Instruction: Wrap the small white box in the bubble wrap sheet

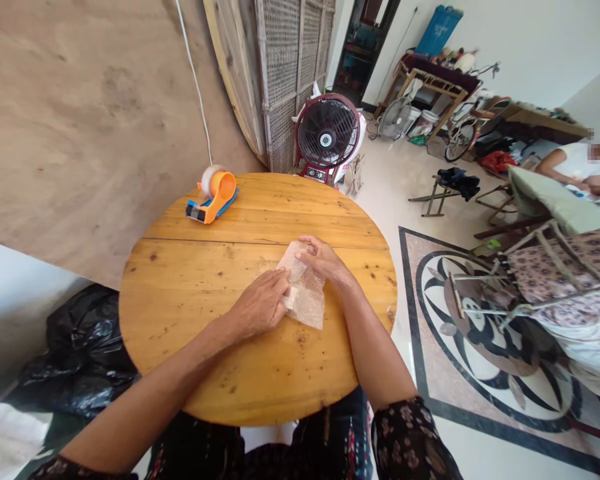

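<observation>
A piece of clear bubble wrap (307, 303) lies on the round wooden table (180, 287), partly folded over. Something pale shows through its middle, but I cannot make out what it is. My left hand (263, 300) presses on the wrap's left edge with its fingers curled together. On the far right side, my right hand (323, 260) grips the upper part of the wrap between thumb and fingers. At the table's far left stands an orange and blue tape dispenser (220, 197) with a roll of tape, apart from both hands.
Beyond the table's far edge is a dark red fan (329, 130). A black plastic bag (87, 340) sits on the floor at left. To the right are a chair with patterned cloth (565, 267) and a seated person (570, 167). A wooden board (95, 100) leans behind the table.
</observation>
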### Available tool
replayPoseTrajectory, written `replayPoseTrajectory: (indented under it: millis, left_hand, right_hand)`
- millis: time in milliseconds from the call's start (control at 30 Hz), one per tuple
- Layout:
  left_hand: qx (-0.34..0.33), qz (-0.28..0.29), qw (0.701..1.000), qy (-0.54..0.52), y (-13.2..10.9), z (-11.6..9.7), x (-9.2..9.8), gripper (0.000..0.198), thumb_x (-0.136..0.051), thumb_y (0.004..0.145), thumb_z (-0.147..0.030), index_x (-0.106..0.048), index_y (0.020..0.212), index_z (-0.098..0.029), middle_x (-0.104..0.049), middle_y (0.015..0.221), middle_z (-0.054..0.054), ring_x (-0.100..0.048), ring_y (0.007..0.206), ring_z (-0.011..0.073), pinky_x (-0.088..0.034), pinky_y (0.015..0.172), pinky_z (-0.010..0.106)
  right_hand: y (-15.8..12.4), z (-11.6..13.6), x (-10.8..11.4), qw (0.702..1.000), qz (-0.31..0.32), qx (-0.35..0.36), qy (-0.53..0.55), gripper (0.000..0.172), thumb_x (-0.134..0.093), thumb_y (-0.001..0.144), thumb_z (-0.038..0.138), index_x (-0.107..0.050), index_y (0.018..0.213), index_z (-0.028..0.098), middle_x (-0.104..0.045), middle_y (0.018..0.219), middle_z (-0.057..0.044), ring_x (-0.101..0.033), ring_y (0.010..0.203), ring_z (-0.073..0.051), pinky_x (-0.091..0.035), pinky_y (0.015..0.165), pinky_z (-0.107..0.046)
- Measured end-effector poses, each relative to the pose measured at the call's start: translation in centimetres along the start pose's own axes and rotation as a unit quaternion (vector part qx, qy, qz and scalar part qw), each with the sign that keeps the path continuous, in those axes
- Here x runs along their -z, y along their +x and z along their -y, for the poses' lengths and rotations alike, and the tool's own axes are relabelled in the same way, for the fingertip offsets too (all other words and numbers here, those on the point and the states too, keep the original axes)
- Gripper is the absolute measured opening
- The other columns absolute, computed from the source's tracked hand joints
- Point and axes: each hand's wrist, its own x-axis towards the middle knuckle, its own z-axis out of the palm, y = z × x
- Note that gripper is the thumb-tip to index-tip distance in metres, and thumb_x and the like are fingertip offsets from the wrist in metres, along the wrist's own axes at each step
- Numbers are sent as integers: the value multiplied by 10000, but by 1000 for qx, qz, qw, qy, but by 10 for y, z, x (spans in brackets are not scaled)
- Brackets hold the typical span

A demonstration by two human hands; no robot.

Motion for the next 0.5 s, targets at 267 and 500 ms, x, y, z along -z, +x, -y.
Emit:
replayPoseTrajectory:
  millis: [267, 500]
  left_hand:
    - [7, 3, 1000, -8, -1, 0, 1, 215, -414, 688, -68, -486, 858, -177, -585, 1133, 157, -535, 1118, 284, -449, 956, 456]
    - [6, 4, 1000, -10, -1, 1, 0, 208, -425, 689, -76, -484, 856, -185, -582, 1131, 149, -535, 1114, 277, -437, 967, 449]
  right_hand:
    - [4, -10, -4, 987, -56, 42, -142, 579, -673, 698, 293, -527, 1241, 155, -652, 1046, -43, -601, 874, -179, -468, 817, -315]
    - [7, -11, 0, 987, -93, -5, -131, 571, -658, 713, 337, -530, 1237, 151, -548, 658, 48, -492, 589, -116, -407, 573, -241]
